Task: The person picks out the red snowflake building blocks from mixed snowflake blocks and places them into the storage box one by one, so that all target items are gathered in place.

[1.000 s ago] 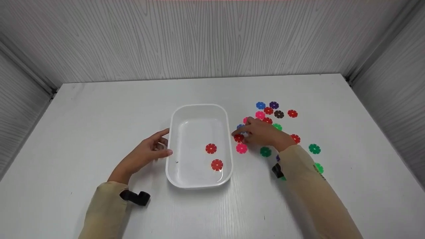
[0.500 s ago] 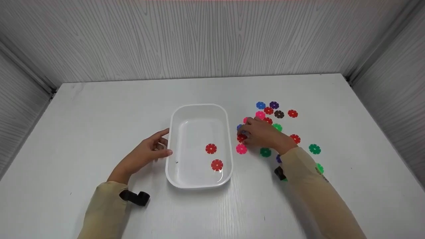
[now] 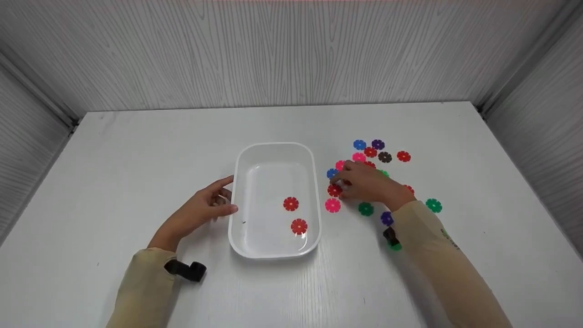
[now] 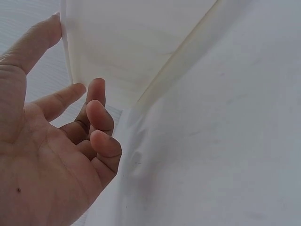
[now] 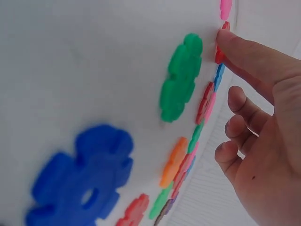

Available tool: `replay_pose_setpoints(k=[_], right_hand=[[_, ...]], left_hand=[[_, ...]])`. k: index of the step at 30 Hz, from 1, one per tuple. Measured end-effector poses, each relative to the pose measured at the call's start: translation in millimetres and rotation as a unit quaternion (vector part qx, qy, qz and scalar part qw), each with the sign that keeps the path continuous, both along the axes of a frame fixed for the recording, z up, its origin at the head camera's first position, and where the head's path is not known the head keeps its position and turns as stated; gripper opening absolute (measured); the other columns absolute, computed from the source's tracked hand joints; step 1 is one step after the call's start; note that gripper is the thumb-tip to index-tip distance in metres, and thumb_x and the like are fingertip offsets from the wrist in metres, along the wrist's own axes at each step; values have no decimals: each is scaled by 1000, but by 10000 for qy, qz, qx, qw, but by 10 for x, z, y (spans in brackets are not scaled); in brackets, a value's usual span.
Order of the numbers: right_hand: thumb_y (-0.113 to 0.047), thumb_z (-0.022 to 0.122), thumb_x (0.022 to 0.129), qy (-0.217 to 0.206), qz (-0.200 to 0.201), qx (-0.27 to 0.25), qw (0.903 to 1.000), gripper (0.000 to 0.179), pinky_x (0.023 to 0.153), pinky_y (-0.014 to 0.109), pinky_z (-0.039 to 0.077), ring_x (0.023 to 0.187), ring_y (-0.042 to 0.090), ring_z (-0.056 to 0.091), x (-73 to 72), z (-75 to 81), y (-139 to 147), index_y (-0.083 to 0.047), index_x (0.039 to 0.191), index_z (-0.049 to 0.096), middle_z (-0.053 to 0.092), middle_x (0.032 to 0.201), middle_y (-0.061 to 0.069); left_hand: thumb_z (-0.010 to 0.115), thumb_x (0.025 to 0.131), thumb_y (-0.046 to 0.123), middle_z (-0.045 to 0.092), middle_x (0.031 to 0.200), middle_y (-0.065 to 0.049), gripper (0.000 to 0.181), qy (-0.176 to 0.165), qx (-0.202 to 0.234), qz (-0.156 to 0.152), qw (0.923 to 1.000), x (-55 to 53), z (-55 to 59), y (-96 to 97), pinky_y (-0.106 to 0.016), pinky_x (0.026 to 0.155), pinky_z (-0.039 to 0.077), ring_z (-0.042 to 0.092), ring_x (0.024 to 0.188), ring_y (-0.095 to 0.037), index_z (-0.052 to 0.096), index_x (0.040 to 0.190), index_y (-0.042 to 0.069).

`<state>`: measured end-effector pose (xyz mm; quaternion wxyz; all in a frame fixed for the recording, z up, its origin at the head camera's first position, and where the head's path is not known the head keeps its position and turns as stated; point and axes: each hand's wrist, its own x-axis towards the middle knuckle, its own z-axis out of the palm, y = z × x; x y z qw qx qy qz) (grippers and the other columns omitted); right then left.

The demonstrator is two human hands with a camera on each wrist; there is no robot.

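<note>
A white rectangular tray (image 3: 262, 191) stands in the middle of the table, with two red notched plastic discs (image 3: 291, 204) in it. My left hand (image 3: 196, 212) is at its left side; thumb and index finger touch the rim while the other fingers bend loosely beneath. To the tray's right, my right hand (image 3: 366, 182) is low over scattered discs. Its thumb and index finger pinch a red disc (image 3: 334, 191) at the table surface. In the right wrist view the thumb tip lies against that red disc (image 5: 219, 55). A pink disc (image 3: 332, 205) and a blue disc (image 3: 332, 173) lie beside it.
More discs spread under and behind the right hand, among them a dark green disc (image 3: 365, 209), a purple disc (image 3: 386, 218), a brown disc (image 3: 385, 157) and a green disc (image 3: 433, 205). The right arm covers some. A grey wood-grain panel (image 3: 273, 54) rises behind the table.
My right hand has drawn slightly to the right, and the red disc at its fingertips has shifted a little away from the tray. The left hand and tray stay in place.
</note>
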<state>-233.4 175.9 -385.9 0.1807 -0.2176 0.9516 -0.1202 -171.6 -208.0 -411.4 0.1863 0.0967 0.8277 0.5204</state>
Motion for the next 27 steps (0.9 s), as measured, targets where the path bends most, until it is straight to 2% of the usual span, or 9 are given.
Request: replay_pose_setpoints(k=[8,12,19,23,27], right_hand=[[-25,76,83,592,592,840,9929,41,89,35,54,108,20,55,24,63,-119,-16,121,66,58,117,5],[-27,77,81,635,650,1030,9905,42,87,35,55,105,19,54,19,34,-144,-14,119,66,58,113,4],[-32,80,78,610,563,626,9946,47,86,36,56,105,19,56,79,35,-64,-13,118,65,60,113,4],[-36,77,80,644,393,251,9968,47,86,38,55,104,19,56,128,140,-17,-14,119,65,60,112,4],[-32,75,81,644,243,44,9976,43,88,40,55,107,20,56,156,259,-12,-14,119,65,58,115,5]], left_hand=[[70,88,27,52,115,-9,74,23,-4,-46,10000,-12,9,4,-23,67,42,51,86,-15,33,151,19],[70,88,28,51,114,-8,74,1,-17,-21,10000,-7,20,6,-23,67,41,51,86,-13,32,151,19],[71,87,30,51,113,-6,73,16,-84,1,10000,-11,31,24,-24,67,40,51,87,-16,35,149,20],[71,87,29,51,113,-6,73,14,-25,-1,10000,-4,32,18,-23,67,40,50,85,-15,35,150,19],[70,87,28,51,113,-6,74,8,39,14,10000,10,27,5,-23,67,40,51,84,-14,34,150,19]])
